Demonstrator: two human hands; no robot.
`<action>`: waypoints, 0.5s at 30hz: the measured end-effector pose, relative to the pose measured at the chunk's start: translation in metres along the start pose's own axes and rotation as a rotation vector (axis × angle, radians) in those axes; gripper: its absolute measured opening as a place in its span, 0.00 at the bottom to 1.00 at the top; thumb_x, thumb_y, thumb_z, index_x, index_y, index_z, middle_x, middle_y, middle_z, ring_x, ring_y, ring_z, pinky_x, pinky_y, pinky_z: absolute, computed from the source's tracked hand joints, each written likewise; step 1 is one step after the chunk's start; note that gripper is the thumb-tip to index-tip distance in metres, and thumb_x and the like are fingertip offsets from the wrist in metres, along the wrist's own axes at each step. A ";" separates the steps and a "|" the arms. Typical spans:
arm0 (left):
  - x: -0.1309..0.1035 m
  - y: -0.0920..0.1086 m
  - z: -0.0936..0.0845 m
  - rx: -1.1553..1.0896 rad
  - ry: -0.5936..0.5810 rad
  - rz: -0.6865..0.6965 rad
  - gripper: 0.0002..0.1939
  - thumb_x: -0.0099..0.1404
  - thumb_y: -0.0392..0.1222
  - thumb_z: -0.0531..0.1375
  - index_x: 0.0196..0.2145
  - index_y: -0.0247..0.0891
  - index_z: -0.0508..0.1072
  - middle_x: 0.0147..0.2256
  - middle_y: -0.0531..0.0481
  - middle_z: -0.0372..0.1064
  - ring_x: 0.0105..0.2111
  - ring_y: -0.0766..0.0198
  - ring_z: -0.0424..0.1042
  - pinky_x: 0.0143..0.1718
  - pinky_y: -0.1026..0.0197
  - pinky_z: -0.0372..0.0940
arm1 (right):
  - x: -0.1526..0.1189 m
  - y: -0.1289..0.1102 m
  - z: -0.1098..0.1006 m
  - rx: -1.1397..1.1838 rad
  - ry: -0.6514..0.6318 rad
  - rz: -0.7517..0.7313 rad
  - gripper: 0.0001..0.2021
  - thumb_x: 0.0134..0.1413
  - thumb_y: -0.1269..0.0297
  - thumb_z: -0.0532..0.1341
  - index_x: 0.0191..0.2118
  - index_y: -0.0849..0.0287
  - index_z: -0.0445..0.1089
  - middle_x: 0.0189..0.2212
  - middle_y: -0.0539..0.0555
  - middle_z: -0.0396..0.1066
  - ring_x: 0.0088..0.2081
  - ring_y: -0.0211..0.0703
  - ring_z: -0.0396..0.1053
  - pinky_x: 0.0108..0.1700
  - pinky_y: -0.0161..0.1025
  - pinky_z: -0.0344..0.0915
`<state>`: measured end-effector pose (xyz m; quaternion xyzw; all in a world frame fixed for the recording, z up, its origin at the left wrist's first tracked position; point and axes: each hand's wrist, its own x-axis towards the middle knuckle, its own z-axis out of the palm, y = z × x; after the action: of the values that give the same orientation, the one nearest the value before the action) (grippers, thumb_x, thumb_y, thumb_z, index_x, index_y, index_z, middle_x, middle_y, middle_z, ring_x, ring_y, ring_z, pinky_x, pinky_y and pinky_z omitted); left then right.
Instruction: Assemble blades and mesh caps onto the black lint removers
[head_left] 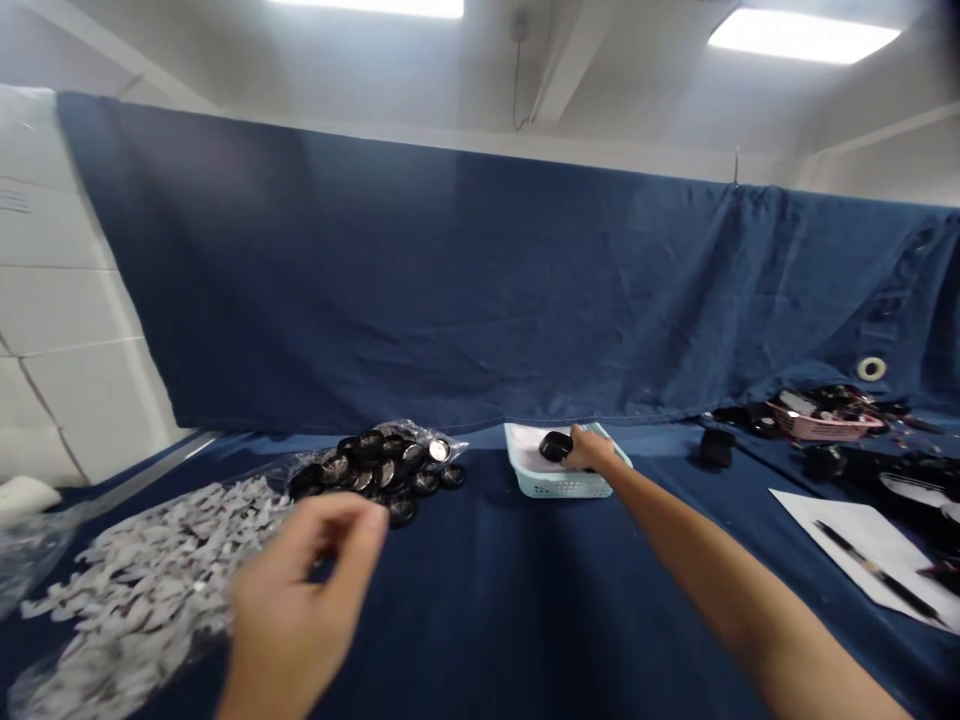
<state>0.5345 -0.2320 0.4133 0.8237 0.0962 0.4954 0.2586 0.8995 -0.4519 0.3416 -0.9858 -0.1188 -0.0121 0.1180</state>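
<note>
My right hand (pixel 589 447) reaches over a light blue plastic basket (pixel 564 487) and grips a small black object (pixel 556 446) above the white lining inside. At the lower left, my left hand (pixel 311 570) is raised over the table, blurred, with thumb and index finger curled together; whether anything is pinched between them cannot be made out. Behind it lies a heap of round black parts (pixel 386 465), some with shiny faces, on clear plastic. A spread of small grey-white pieces (pixel 172 560) lies to the left of that hand.
A dark blue cloth (pixel 465 600) covers the table, and a blue curtain (pixel 420 280) hangs behind. At right are a pink basket (pixel 821 428) of parts, a black box (pixel 717 447), and white paper (pixel 862 550) with a pen (pixel 877 572). White boxes (pixel 75 330) stand left.
</note>
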 end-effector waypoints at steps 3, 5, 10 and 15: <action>-0.025 0.029 0.045 -0.102 -0.340 0.052 0.09 0.64 0.47 0.59 0.30 0.40 0.72 0.24 0.57 0.68 0.23 0.69 0.67 0.27 0.66 0.62 | -0.010 -0.003 -0.016 0.160 0.033 -0.064 0.18 0.61 0.61 0.60 0.54 0.60 0.64 0.54 0.58 0.64 0.52 0.52 0.66 0.52 0.55 0.65; -0.034 0.032 0.065 -0.150 -0.480 -0.055 0.12 0.64 0.48 0.57 0.27 0.40 0.71 0.22 0.56 0.66 0.22 0.68 0.66 0.25 0.66 0.61 | -0.020 -0.009 -0.032 0.306 0.058 -0.113 0.21 0.60 0.61 0.61 0.56 0.59 0.62 0.57 0.59 0.60 0.55 0.55 0.63 0.54 0.57 0.62; -0.028 0.006 0.087 -0.479 -0.491 -0.562 0.16 0.59 0.54 0.62 0.35 0.38 0.72 0.29 0.51 0.69 0.20 0.67 0.66 0.19 0.65 0.62 | -0.069 -0.027 -0.068 0.769 -0.089 -0.256 0.25 0.65 0.48 0.48 0.57 0.62 0.59 0.52 0.66 0.66 0.46 0.51 0.71 0.44 0.47 0.70; -0.027 -0.012 0.095 -1.231 -0.383 -1.011 0.29 0.62 0.64 0.55 0.51 0.40 0.67 0.52 0.38 0.66 0.45 0.51 0.72 0.39 0.49 0.70 | -0.157 -0.067 -0.040 1.056 -0.439 -0.445 0.35 0.66 0.47 0.32 0.46 0.64 0.69 0.39 0.65 0.75 0.36 0.47 0.76 0.34 0.43 0.74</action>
<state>0.6046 -0.2644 0.3511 0.4619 0.1208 0.1337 0.8685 0.7309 -0.4341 0.3878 -0.7254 -0.3331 0.2272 0.5579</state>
